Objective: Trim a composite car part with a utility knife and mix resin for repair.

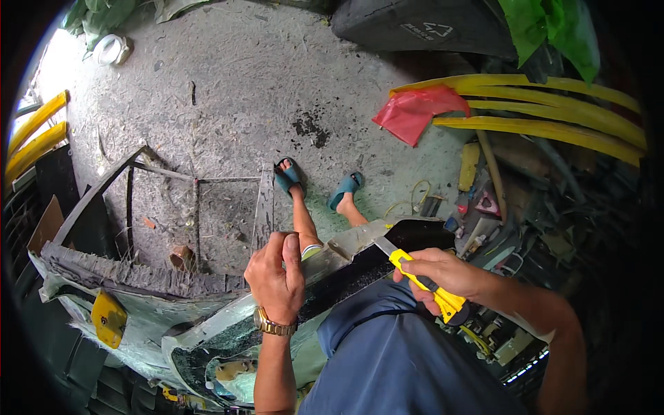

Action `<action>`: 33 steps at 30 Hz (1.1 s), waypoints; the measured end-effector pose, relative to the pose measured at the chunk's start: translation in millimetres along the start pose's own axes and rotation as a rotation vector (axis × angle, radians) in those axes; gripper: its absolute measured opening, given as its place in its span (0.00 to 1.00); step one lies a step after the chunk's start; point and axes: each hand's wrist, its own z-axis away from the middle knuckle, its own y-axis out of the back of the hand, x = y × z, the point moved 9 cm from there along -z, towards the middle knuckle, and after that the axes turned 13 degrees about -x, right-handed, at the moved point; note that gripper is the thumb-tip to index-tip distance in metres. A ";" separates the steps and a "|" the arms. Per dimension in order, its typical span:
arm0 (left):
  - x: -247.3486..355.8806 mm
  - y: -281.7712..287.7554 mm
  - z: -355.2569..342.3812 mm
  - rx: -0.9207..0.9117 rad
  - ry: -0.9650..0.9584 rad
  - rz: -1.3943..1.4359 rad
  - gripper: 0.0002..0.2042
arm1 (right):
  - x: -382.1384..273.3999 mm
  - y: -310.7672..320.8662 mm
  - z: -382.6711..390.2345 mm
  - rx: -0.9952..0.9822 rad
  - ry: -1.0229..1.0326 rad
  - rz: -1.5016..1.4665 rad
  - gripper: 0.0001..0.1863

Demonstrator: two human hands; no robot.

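Trimming seems in hand, right hand (pixel 448 274) clamped on a yellow plastic utility knife (pixel 420 281), left hand (pixel 275 280) curled closed, contents unclear, the black-grey panel (pixel 333 286) between them probably needing steadying.

Grey flr. (pixel 228 69), rough, concrete-like, scuffed, w/ dark crumbs (pixel 311 129) scattered nr. upper ctr. Top R: dk. grey bin (pixel 429 41); below it, long yellow strips (pixel 498 123), red sheet (pixel 422 111) over their L ends. Far R: mixed clutter (pixel 553 200) in shadow. Light strongest upper L, nr. white ring-shaped obj. (pixel 102 51) on flr.
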 end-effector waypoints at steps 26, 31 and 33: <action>12.7 8.2 1.6 0.008 -0.171 0.089 0.16 | 22.0 -52.6 -36.5 0.205 0.248 -0.350 0.12; 8.3 4.7 1.6 -0.029 -0.128 0.107 0.21 | 4.1 -58.6 -53.9 -0.017 0.295 -0.366 0.14; 5.0 3.8 2.3 -0.018 -0.114 0.114 0.22 | -4.5 -60.0 -45.1 0.055 0.306 -0.225 0.14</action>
